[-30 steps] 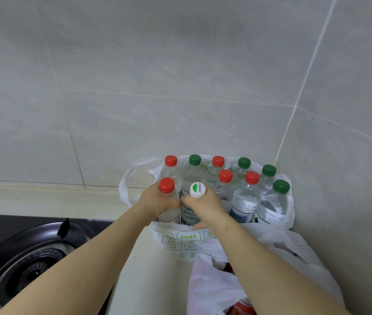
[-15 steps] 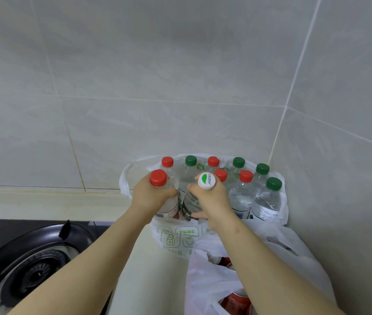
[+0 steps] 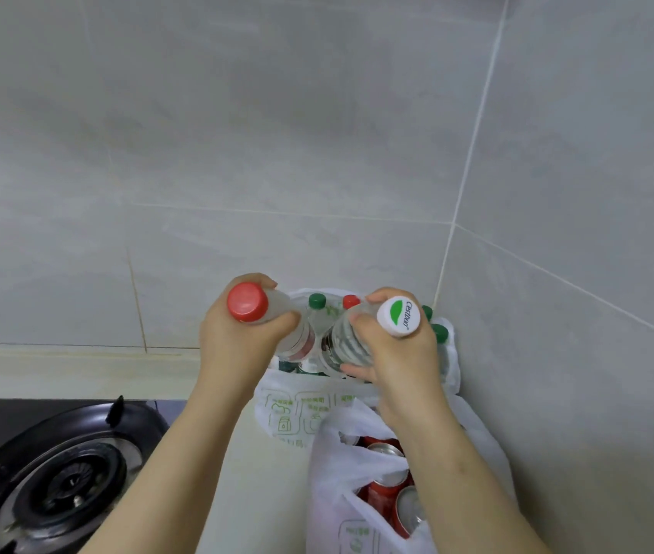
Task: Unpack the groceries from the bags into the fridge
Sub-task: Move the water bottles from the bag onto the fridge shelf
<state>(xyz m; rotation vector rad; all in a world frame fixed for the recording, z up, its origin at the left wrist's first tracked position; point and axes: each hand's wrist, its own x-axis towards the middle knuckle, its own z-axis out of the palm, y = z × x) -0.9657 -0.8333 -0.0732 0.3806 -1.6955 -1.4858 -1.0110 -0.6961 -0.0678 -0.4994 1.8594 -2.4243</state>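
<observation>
1. Right above the far bag [image 3: 297,409], in the corner of the tiled wall [image 3: 277,133], the person holds up two water bottles, one in each hand.
2. Their left hand [image 3: 237,341] is wrapped round the shoulder of the red-capped bottle [image 3: 247,302], fingers curled behind it and thumb across the front. It tilts with its cap towards the near left. A red band of label shows low on the body, too blurred to read.
3. Their right hand [image 3: 401,365] grips the white-capped bottle [image 3: 398,316] by its ribbed upper body, and this one leans towards the near right. The white cap carries a green leaf mark and the green word "C'estbon".
4. The two bottles' lower ends come close together over the bag's mouth. I cannot tell whether they are clear of it.
5. The far bag is white plastic and stands on the pale table [image 3: 261,493] against the far wall. Green pictograms and small green characters are printed on its near side, too small to make out.
6. Other bottles [image 3: 317,301] stand upright inside it: one green cap and one red show between the hands, and two green caps peep out to the right of the right hand.
7. The near bag [image 3: 329,473], also white, sits just in front of it under the right forearm and holds red cans [image 3: 381,465] with silver tops. Its green print is illegible.
8. A black gas burner [image 3: 61,473] sits at the near left.
</observation>
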